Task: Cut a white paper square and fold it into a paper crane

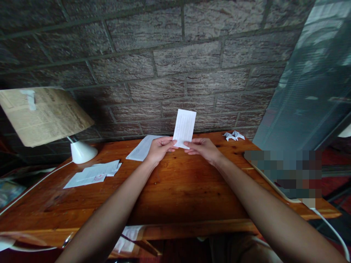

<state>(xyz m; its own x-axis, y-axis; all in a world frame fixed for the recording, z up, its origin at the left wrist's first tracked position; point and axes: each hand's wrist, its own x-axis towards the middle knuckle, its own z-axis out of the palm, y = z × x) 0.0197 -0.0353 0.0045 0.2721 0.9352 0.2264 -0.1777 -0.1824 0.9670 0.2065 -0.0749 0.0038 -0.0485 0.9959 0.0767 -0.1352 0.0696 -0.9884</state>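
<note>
A small white sheet of paper (185, 126) with faint printed lines is held upright, tilted slightly to the right, above the table. My left hand (160, 149) pinches its lower left corner between thumb and fingers. At its lower right edge, my right hand (204, 149) grips it the same way. Behind my left hand lies a larger stack of white paper (138, 149), partly covered by that hand. Two small folded paper shapes (233, 136) with pointed tips sit near the back right edge of the table.
The wooden table (189, 193) stands against a grey brick wall (164, 73). On the left is a lamp (82, 151) with a newspaper-like shade, and loose papers (94, 173) lie in front of it. A blurred-out object (285, 175) with a white cable (333, 226) occupies the right.
</note>
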